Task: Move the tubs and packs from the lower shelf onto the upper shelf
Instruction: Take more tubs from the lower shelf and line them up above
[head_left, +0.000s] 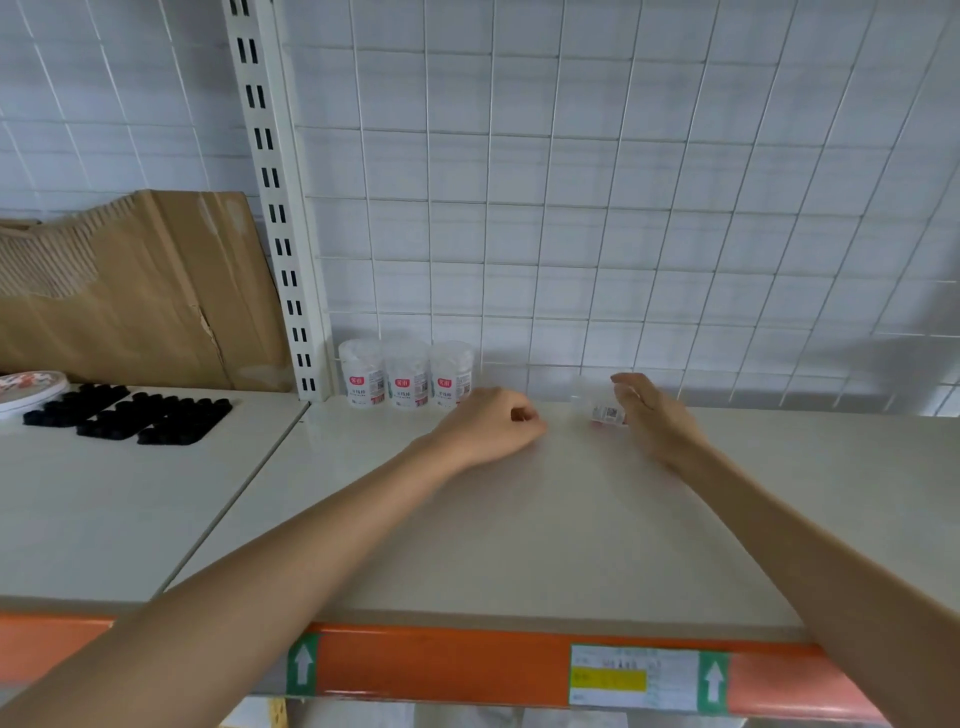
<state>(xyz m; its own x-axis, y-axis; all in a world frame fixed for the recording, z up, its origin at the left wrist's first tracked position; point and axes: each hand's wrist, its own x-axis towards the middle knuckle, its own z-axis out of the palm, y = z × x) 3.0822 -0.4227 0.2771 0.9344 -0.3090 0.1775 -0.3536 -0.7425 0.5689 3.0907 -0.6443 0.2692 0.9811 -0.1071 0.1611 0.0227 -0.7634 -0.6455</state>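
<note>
The right hand (652, 415) grips a small clear tub (595, 402) from its right side, fingers curved over the top. The tub is blurred and leans a little, low over the back part of the upper shelf (519, 545); whether its base touches the shelf cannot be told. The left hand (491, 423) lies just to the left, well apart from the tub, fingers curled into a loose fist with nothing seen in it. Both bare forearms reach in from the front edge.

Further left, at the back corner, three more tubs (408, 376) stand upright in a row, side by side, with red and white labels facing out. They stand against the wire grid (623, 208) that backs the shelf, just beside the slotted upright (275, 208).

Beyond the upright, on the neighbouring shelf (104, 509), black moulded trays (140, 413) lie flat, with a round white lid (28, 389) at the far left edge and torn cardboard (145, 291) leaning on the wall behind. An orange rail (441, 667) runs along the front of the shelf, bearing a price label (634, 675) and green arrow stickers (302, 665).
</note>
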